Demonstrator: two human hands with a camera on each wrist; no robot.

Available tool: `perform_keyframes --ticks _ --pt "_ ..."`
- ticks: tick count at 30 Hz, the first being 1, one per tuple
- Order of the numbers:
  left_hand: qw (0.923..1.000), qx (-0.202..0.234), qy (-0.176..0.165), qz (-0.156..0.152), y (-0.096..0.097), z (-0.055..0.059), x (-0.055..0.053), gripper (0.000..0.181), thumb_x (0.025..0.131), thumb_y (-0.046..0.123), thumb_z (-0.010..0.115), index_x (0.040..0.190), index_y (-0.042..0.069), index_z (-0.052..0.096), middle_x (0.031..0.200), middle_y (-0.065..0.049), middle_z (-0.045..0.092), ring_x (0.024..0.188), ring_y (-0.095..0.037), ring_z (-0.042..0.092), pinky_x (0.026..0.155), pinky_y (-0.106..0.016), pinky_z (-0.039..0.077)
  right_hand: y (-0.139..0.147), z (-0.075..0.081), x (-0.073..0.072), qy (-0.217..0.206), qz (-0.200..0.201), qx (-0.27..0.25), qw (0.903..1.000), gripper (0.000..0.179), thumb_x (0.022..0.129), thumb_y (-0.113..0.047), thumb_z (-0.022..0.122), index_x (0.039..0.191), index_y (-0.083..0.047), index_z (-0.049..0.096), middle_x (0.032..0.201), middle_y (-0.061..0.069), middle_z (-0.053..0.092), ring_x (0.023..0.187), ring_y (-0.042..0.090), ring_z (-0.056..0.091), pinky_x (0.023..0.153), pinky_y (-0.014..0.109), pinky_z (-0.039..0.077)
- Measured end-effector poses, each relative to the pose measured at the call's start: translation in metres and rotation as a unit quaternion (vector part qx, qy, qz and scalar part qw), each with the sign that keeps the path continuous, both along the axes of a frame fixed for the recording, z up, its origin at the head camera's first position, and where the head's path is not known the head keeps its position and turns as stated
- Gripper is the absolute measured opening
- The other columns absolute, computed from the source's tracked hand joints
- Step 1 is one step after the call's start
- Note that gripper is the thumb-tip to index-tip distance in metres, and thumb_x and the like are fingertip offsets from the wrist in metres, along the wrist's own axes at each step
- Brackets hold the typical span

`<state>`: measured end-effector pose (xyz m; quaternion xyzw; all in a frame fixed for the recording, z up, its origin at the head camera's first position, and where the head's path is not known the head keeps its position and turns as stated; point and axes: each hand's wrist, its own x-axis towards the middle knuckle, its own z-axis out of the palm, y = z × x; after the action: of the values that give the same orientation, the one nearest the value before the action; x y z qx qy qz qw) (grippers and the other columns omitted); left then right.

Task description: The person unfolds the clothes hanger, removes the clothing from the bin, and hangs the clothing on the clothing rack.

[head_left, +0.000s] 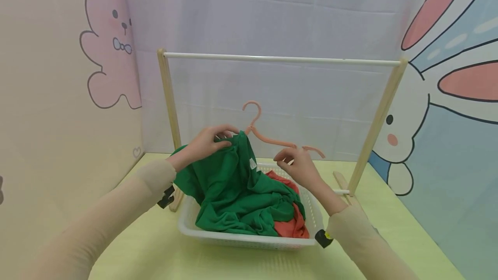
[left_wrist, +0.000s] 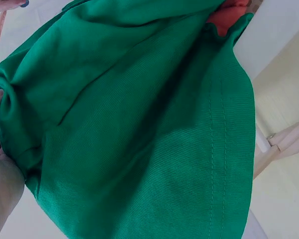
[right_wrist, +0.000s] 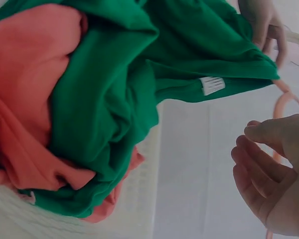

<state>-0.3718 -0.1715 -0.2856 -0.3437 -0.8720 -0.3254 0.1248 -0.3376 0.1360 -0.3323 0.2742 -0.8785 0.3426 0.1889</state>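
Observation:
My left hand (head_left: 212, 141) grips the shoulder of a green T-shirt (head_left: 229, 180) and lifts it above the basket, while the rest lies in folds inside. One arm of an orange-pink hanger (head_left: 272, 140) goes into the neck opening; its hook and other arm are outside. My right hand (head_left: 299, 165) is beside the hanger's exposed arm, with fingers loosely bent and nothing between them. In the right wrist view, the hanger passes behind that hand (right_wrist: 274, 174), and a white label (right_wrist: 212, 85) shows at the collar. Green cloth hides most of the left fingers in the left wrist view.
A white plastic basket (head_left: 249, 240) stands on the pale yellow-green table (head_left: 148, 245), with a red-orange garment (head_left: 289, 228) under the green one. Behind is a rack with a white rail (head_left: 280, 59) and wooden posts (head_left: 377, 128). Printed curtains surround the table.

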Motion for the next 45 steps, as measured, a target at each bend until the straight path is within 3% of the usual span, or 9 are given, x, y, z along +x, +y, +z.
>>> perform_keyframes --ticks 9,16,23,29,33,37,41,45 --pt "0.9998 0.012 -0.005 0.012 -0.010 0.001 -0.002 0.037 0.095 0.009 0.064 0.131 0.017 0.061 0.121 -0.016 0.068 0.106 -0.031 0.067 0.094 -0.048 0.054 -0.012 -0.010 -0.021 -0.043 0.072 0.065 0.9944 0.017 0.090 -0.005 0.068 0.107 -0.009 0.072 0.113 0.011 0.071 0.093 0.027 0.070 0.077 0.036 0.059" --pt "0.9997 0.017 0.002 0.016 -0.017 0.001 0.000 0.038 0.095 0.009 0.065 0.132 0.016 0.060 0.121 -0.017 0.068 0.105 -0.031 0.068 0.093 -0.047 0.055 -0.018 -0.021 -0.041 -0.105 0.138 0.060 0.9830 0.028 0.091 -0.003 0.067 0.118 -0.010 0.069 0.125 0.012 0.067 0.110 0.037 0.062 0.085 0.040 0.058" --pt "0.9995 0.025 0.000 0.017 -0.021 0.005 0.002 0.038 0.095 0.008 0.065 0.132 0.014 0.060 0.118 -0.017 0.068 0.105 -0.030 0.067 0.091 -0.047 0.055 -0.022 -0.032 -0.054 -0.136 0.186 0.088 0.9690 0.028 0.092 -0.004 0.066 0.119 -0.009 0.068 0.122 0.013 0.068 0.094 0.024 0.063 0.081 0.034 0.055" --pt "0.9996 0.025 0.002 0.015 -0.026 0.006 0.003 0.038 0.095 0.009 0.064 0.133 0.014 0.060 0.120 -0.018 0.068 0.107 -0.031 0.066 0.092 -0.047 0.055 -0.020 -0.037 -0.052 -0.164 0.190 0.102 0.9626 0.026 0.092 -0.003 0.064 0.117 -0.006 0.068 0.117 0.014 0.070 0.094 0.021 0.062 0.088 0.036 0.054" --pt "0.9993 0.027 -0.003 0.024 -0.030 0.005 0.003 0.038 0.096 0.011 0.064 0.133 0.016 0.060 0.120 -0.016 0.068 0.109 -0.031 0.066 0.092 -0.046 0.055 -0.015 -0.036 -0.050 -0.173 0.166 0.123 0.9631 0.021 0.093 -0.005 0.064 0.112 -0.009 0.069 0.112 0.011 0.070 0.095 0.021 0.063 0.085 0.034 0.054" --pt "0.9989 0.031 -0.004 0.036 -0.034 0.005 0.002 0.037 0.096 0.011 0.064 0.132 0.018 0.060 0.120 -0.014 0.068 0.110 -0.030 0.065 0.092 -0.045 0.054 -0.008 -0.029 -0.048 -0.179 0.140 0.152 0.9618 0.013 0.092 -0.009 0.066 0.104 -0.012 0.072 0.101 0.006 0.071 0.086 0.014 0.062 0.076 0.029 0.053" --pt "0.9988 0.036 -0.002 0.035 -0.038 0.006 0.003 0.036 0.096 0.011 0.064 0.132 0.018 0.060 0.120 -0.016 0.068 0.107 -0.031 0.066 0.092 -0.046 0.055 0.001 -0.018 -0.047 -0.166 0.147 0.163 0.9614 0.008 0.092 -0.010 0.066 0.097 -0.011 0.071 0.087 0.005 0.070 0.072 0.010 0.058 0.069 0.027 0.050" --pt "0.9987 0.039 -0.001 0.034 -0.040 0.007 0.005 0.037 0.096 0.010 0.063 0.133 0.016 0.059 0.120 -0.017 0.067 0.107 -0.032 0.067 0.093 -0.048 0.055 0.015 -0.007 -0.043 -0.148 0.159 0.167 0.9617 0.007 0.093 -0.011 0.063 0.097 -0.011 0.069 0.092 0.005 0.068 0.075 0.011 0.060 0.069 0.027 0.050"
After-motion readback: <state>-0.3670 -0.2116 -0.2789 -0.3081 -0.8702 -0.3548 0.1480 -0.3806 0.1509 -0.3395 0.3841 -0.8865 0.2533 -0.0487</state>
